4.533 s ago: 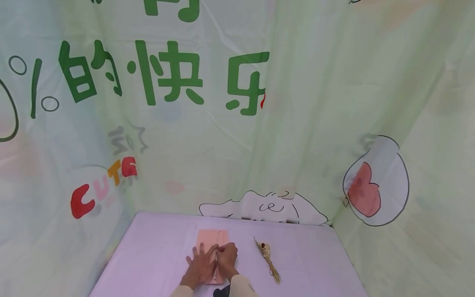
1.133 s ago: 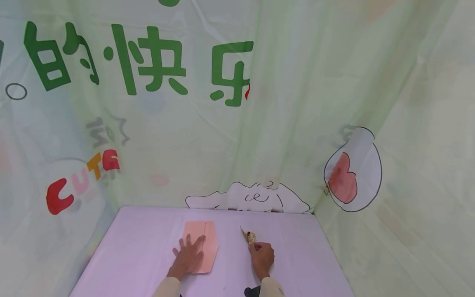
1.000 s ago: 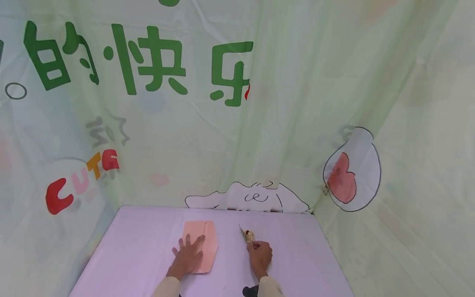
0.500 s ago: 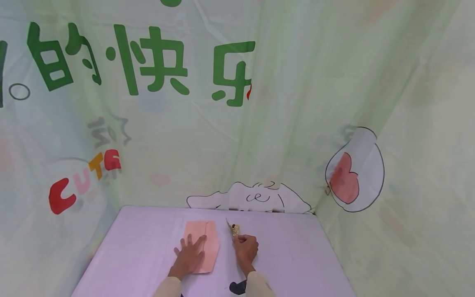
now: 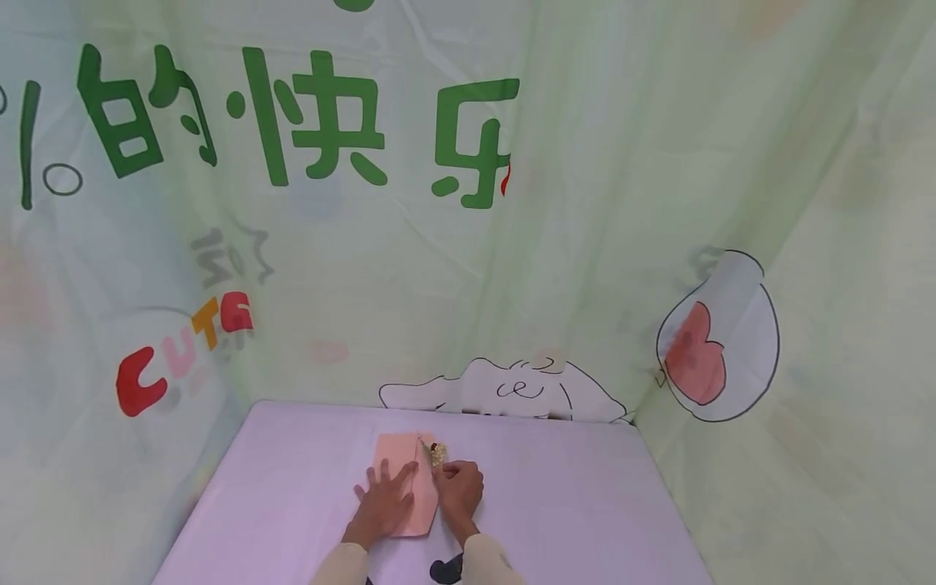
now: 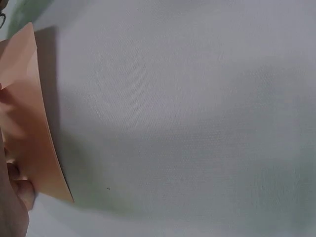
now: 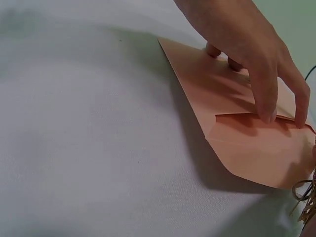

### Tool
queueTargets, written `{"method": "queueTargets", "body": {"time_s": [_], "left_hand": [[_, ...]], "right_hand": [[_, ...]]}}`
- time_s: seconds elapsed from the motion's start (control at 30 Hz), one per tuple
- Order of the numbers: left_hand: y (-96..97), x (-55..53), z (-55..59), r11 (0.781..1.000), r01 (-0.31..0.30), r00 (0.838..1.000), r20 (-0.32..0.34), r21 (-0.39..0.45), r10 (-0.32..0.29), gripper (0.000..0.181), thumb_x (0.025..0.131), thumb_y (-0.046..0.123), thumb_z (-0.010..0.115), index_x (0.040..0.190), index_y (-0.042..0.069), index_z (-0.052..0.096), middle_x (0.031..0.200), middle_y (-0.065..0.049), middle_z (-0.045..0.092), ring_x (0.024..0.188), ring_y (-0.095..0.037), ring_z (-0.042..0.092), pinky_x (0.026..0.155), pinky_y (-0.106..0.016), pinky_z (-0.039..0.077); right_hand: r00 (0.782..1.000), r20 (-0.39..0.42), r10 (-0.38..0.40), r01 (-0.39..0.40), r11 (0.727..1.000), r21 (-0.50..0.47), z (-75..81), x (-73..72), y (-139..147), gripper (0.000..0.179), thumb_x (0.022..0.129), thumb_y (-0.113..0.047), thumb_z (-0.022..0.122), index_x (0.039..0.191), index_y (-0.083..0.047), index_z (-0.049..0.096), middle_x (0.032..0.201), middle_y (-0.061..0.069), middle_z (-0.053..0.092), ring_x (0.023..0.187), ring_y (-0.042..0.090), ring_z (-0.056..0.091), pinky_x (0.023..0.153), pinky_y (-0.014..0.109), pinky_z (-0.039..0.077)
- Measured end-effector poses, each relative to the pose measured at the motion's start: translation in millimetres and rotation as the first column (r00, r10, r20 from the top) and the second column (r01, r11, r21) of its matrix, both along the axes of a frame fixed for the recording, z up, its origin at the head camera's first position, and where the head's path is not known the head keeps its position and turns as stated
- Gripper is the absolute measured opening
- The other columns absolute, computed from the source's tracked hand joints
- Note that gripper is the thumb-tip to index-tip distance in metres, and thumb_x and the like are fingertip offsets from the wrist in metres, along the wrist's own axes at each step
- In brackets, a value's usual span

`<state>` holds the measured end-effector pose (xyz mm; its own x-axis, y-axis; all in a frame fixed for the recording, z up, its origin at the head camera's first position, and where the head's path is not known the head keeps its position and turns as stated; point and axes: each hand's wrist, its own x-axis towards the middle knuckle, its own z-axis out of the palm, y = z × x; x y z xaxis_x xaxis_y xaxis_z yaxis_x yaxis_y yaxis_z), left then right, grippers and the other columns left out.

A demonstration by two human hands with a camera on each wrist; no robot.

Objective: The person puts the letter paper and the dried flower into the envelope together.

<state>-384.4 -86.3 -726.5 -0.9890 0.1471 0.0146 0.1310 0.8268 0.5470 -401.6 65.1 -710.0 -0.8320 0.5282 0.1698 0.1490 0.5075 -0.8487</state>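
Observation:
A pink paper envelope (image 5: pixel 398 445) lies on the table with its flap (image 7: pixel 266 163) folded out. My left hand (image 5: pixel 385 504) rests on it with fingers spread. In the right wrist view, that hand's thumb and a fingertip touch the edge of the envelope's pocket opening (image 7: pixel 237 115). My right hand (image 5: pixel 459 491) pinches a small bunch of dried flowers (image 5: pixel 439 455) at the envelope's right side. The flower heads point away from me and overlap the envelope's edge in the head view. Tied stems (image 7: pixel 307 200) show at the right wrist view's edge; my right fingers are mostly hidden there.
The table (image 5: pixel 570 496) has a pale lilac cover. Printed fabric curtains (image 5: pixel 351 268) hang behind it and on both sides. A dark item (image 5: pixel 444 570) sits at my right cuff.
My right hand let go of the envelope, picked up the dried flowers on the right and carried them left to the envelope. My left hand stays on the envelope.

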Motion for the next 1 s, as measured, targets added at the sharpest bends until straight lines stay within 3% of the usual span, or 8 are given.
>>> {"method": "queueTargets", "body": {"time_s": [0.17,0.4,0.63,1.0], "left_hand": [[2.1,3.3,2.7,1.000,0.011,1.000,0.001,0.001,-0.011,0.054,0.104,0.033,0.064,0.157,0.027,0.053,0.165,-0.041,0.038,0.147,-0.072,0.036,0.107,-0.095,0.027],[-0.2,4.8,4.1,1.000,0.016,1.000,-0.021,0.004,-0.016,0.054,0.104,0.032,0.064,0.157,0.029,0.051,0.164,-0.041,0.039,0.147,-0.073,0.037,0.106,-0.094,0.028],[-3.2,2.6,0.7,1.000,0.014,0.999,-0.037,-0.006,-0.014,0.054,0.104,0.031,0.064,0.157,0.030,0.051,0.163,-0.041,0.041,0.145,-0.072,0.040,0.105,-0.094,0.031],[-4.6,-1.5,-3.2,1.000,0.010,0.999,-0.036,-0.029,-0.011,0.054,0.105,0.033,0.064,0.157,0.028,0.052,0.163,-0.039,0.043,0.144,-0.069,0.044,0.104,-0.092,0.034]], "right_hand": [[1.000,0.006,0.026,-0.026,0.999,0.029,-1.9,2.1,-8,0.014,0.081,-0.008,0.095,0.083,-0.006,0.081,0.071,0.004,0.074,0.065,0.015,0.066,0.066,0.038,0.060],[1.000,0.004,0.024,-0.025,0.998,0.064,-5.8,3.5,-17,0.014,0.079,-0.006,0.092,0.080,-0.006,0.079,0.072,0.006,0.073,0.068,0.020,0.067,0.072,0.046,0.058],[1.000,0.014,0.008,-0.009,0.997,0.075,-8.5,3.0,-24,0.015,0.079,-0.007,0.093,0.080,-0.005,0.079,0.072,0.007,0.073,0.068,0.021,0.067,0.072,0.046,0.059],[0.998,0.033,0.056,-0.060,0.992,0.110,-12.0,2.7,-34,0.017,0.081,-0.009,0.093,0.082,-0.005,0.077,0.077,0.008,0.075,0.073,0.023,0.070,0.075,0.049,0.060]]}}
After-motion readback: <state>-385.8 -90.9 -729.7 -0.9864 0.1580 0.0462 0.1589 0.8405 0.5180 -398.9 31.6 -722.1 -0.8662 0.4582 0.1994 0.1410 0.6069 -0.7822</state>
